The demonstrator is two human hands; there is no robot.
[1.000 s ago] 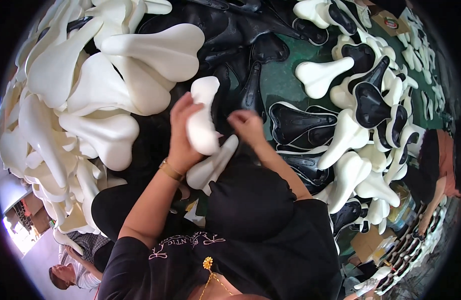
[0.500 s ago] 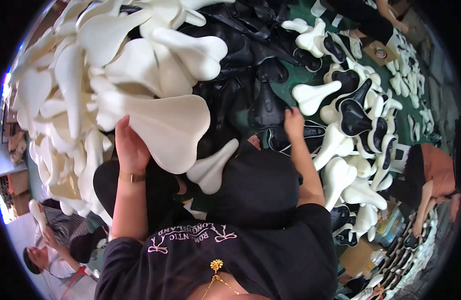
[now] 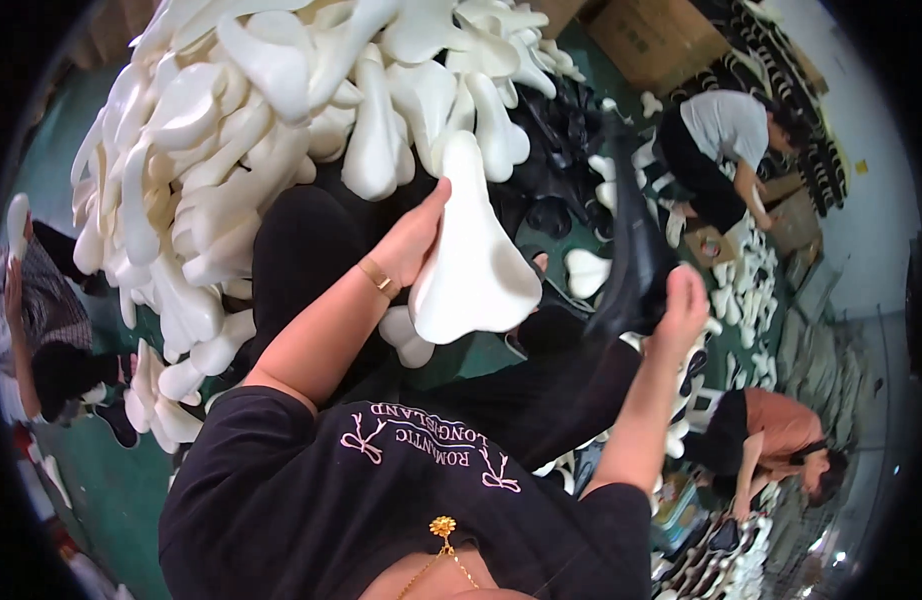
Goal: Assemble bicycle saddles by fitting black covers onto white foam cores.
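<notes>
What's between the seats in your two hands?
In the head view, another white seat and green floor show between the held white seat and blurred black seat.

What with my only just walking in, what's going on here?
A person holds a white bike seat in the left hand and a blurred black seat shell in the right hand. The two pieces are apart. A large pile of white seats lies beyond the left hand, and other people are nearby.

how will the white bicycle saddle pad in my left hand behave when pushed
The saddle pad seems light: the left hand supports it along one side. It shows no droop, so it probably holds shape. Its smooth surface might slip.
</notes>
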